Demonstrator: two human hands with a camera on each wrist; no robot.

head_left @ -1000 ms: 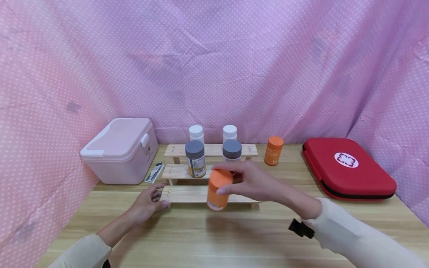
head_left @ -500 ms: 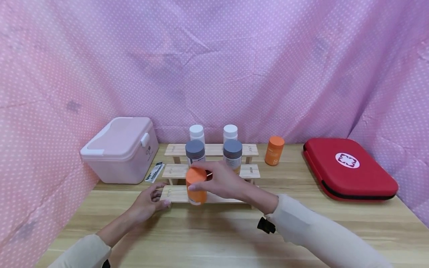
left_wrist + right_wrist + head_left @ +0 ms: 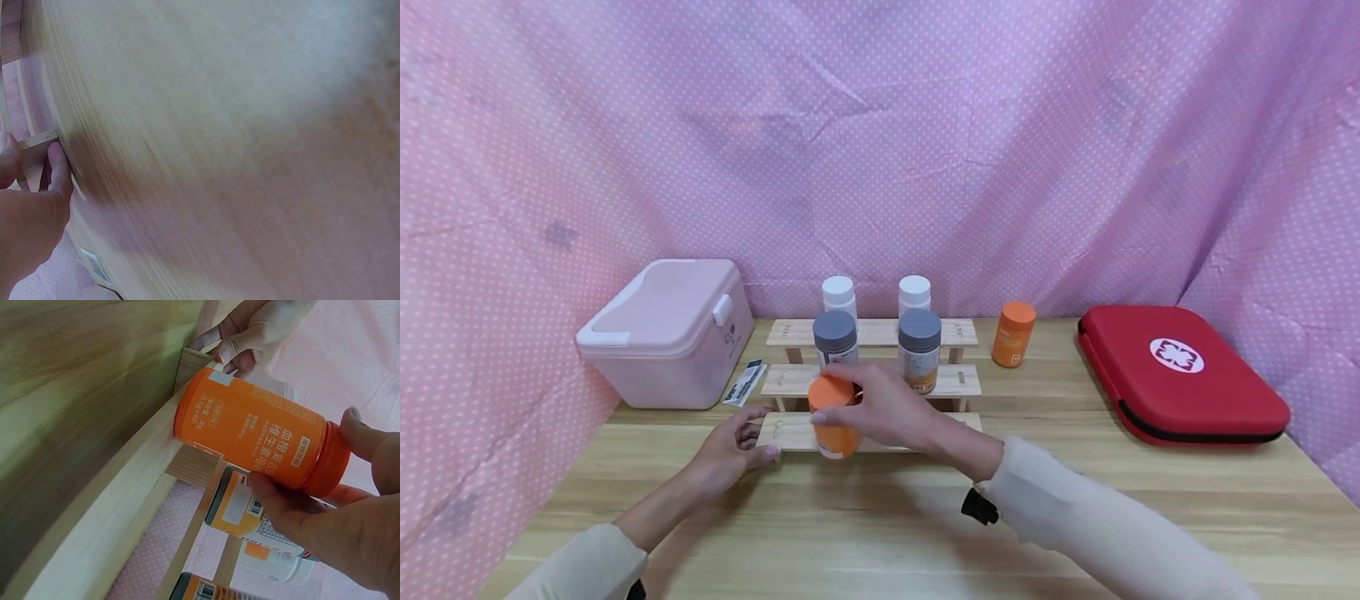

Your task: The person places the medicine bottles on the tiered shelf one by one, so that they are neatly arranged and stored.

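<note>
My right hand [image 3: 887,408] grips an orange pill bottle [image 3: 253,428] around its lid, thumb on one side and fingers on the other. The bottle is at the left half of the lowest step of a three-step wooden rack [image 3: 790,432], its base at the step's surface; whether it bears its weight there I cannot tell. At that step's left end my left hand [image 3: 726,454] pinches the plank's corner between thumb and fingers, also seen in the left wrist view. Two grey-lidded bottles [image 3: 920,350] stand on the middle step, and two white bottles [image 3: 838,293] on the top one.
Right of the rack stands another orange bottle [image 3: 1013,335]. A red first-aid case [image 3: 1180,375] lies farther right on the wooden table [image 3: 1075,500]. On the left are a pink lidded box [image 3: 666,333] and a small flat packet [image 3: 746,383]. Pink dotted cloth hangs behind.
My right hand has carried the orange bottle leftward along the lowest step, from its middle to its left half, slowing in the last half second. The left hand has stayed on the rack.
</note>
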